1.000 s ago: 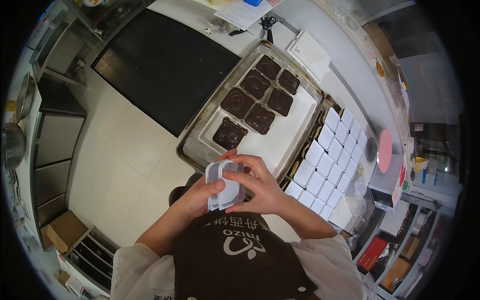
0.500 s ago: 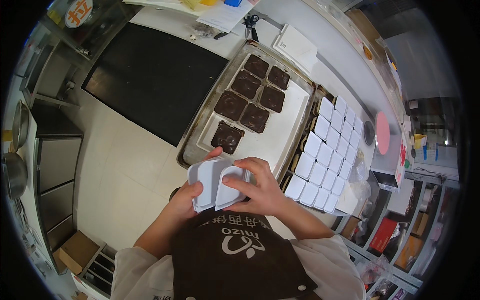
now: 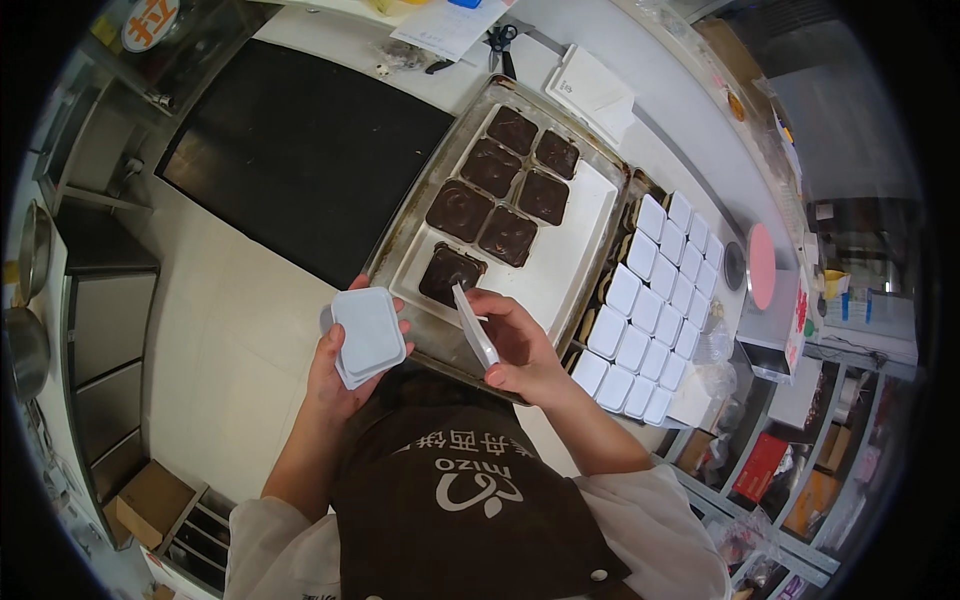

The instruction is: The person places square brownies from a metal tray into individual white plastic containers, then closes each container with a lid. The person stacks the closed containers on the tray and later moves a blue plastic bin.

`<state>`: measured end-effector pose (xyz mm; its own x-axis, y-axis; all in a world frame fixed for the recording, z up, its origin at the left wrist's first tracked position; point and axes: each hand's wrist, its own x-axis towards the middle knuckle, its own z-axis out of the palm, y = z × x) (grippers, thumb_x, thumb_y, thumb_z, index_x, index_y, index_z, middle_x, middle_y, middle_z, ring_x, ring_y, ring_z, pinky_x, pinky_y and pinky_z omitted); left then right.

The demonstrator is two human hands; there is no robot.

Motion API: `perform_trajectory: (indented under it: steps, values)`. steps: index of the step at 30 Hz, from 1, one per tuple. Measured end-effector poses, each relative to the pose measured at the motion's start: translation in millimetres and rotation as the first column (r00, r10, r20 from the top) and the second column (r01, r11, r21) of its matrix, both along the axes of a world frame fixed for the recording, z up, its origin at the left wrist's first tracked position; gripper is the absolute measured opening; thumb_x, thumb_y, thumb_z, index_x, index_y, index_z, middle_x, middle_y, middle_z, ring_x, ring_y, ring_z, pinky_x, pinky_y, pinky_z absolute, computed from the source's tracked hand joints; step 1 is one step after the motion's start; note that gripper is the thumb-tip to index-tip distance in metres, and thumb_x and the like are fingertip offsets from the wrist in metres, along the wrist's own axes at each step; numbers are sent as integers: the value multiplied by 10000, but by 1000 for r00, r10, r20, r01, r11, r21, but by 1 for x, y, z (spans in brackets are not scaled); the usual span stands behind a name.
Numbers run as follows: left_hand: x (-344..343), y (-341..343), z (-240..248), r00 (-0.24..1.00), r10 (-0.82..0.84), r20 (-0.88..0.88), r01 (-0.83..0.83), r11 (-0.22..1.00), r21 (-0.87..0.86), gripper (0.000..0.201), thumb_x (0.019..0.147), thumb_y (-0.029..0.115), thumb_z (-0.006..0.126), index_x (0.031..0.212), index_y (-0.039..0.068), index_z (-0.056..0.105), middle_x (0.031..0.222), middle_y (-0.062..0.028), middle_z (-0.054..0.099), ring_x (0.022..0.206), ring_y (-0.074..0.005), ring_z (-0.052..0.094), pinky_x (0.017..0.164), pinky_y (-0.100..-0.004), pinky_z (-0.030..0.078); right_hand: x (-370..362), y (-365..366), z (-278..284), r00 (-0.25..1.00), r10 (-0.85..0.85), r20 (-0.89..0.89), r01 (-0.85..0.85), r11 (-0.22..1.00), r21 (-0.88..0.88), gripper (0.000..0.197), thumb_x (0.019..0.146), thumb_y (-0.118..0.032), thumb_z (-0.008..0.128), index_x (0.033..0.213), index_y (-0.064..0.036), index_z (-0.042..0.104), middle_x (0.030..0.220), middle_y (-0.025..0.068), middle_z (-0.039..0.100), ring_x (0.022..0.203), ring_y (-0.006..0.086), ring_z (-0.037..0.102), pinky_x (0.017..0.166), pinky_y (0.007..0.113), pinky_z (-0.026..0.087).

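A small stack of white plastic lids (image 3: 372, 328) rests in my left hand (image 3: 336, 385), the thumb over its edge and the fingers beneath. My right hand (image 3: 528, 352) grips a single white lid (image 3: 475, 328) by its edges, tilted nearly on edge. That lid is just beside and above the nearest chocolate-topped square tub (image 3: 448, 272). Beyond it, several more chocolate-topped tubs (image 3: 463, 210) stand in two rows, uncovered, on a white board (image 3: 565, 262) inside a metal baking tray (image 3: 420, 355).
To the right, a second tray holds rows of tubs with white lids (image 3: 630, 300). A black mat (image 3: 300, 150) lies at the left. White kitchen scales (image 3: 592, 92) and black scissors (image 3: 504, 45) are at the back. A pink disc (image 3: 761, 265) stands far right.
My hands have moved apart. The right has drawn one lid off the stack and moved it toward the nearest tub; the left has shifted left with the rest.
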<state>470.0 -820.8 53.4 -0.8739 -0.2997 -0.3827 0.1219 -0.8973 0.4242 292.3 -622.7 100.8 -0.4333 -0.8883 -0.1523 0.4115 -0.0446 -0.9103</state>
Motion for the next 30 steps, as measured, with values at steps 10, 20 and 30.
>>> perform_trajectory:
  steps: [10,20,30]
  values:
    - [-25,23,75,977,-213,-9,211,974,-81,1231,798,414,920,1699,119,136,1501,-97,507,1397,-233,503,1168,-387,412,13,-12,39,792,-3,-610,-25,999,-37,951,665,-341,1007,1477,-116,568,1549,212,386,1469,412,394,1184,536,385]
    - [-33,34,121,935,-338,-108,298,914,-275,1252,779,289,905,1705,129,79,1510,-105,461,1369,-251,513,1157,-438,413,22,-3,62,477,-231,-848,22,968,-251,648,724,-345,970,1287,-136,728,1520,190,464,1404,426,474,1133,538,469]
    - [-26,44,136,965,-252,-77,209,909,-362,1217,790,198,875,1699,115,69,1524,-133,436,1413,-245,454,1188,-430,353,23,8,82,505,-194,-841,-5,974,-227,595,747,-294,955,1244,-104,688,1422,171,542,1286,387,547,998,448,502]
